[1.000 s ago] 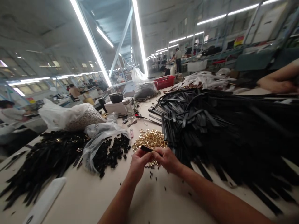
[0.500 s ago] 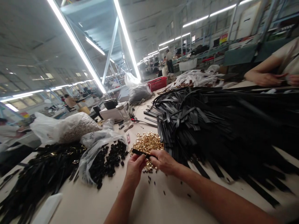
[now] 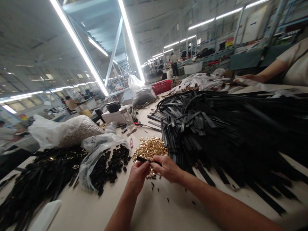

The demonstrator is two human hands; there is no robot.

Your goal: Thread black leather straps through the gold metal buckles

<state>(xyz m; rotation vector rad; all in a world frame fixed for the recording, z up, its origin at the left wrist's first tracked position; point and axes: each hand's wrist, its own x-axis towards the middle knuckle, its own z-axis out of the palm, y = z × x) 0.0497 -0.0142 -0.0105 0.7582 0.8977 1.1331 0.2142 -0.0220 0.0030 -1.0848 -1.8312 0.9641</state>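
Note:
Both hands are closed on a short stretch of black strap (image 3: pixel 142 158), held just above the near side of a heap of gold buckles (image 3: pixel 150 146). My left hand (image 3: pixel 139 171) grips it from below, the thumb on top. From the right, my right hand (image 3: pixel 167 167) pinches the strap's other part. Whether a buckle sits between the fingers is too small to tell. Several small dark bits (image 3: pixel 158 190) lie on the table below the hands. Beside the buckles on the right spreads a big pile of black straps (image 3: pixel 192 122).
Left of the buckles, small black loops (image 3: pixel 112 162) spill from a clear plastic bag (image 3: pixel 88 170). Further left lie black straps with buckles (image 3: pixel 45 173) and a filled bag (image 3: pixel 74 131). A glass jar (image 3: pixel 126 117) and red basket (image 3: pixel 161 86) stand behind. A co-worker's arm (image 3: pixel 269 72) reaches in at right.
My hands stay closed on the strap, with a slight shift of the fingers and of the strap's tilt. The co-worker's hand at the right has moved left, over light-coloured material.

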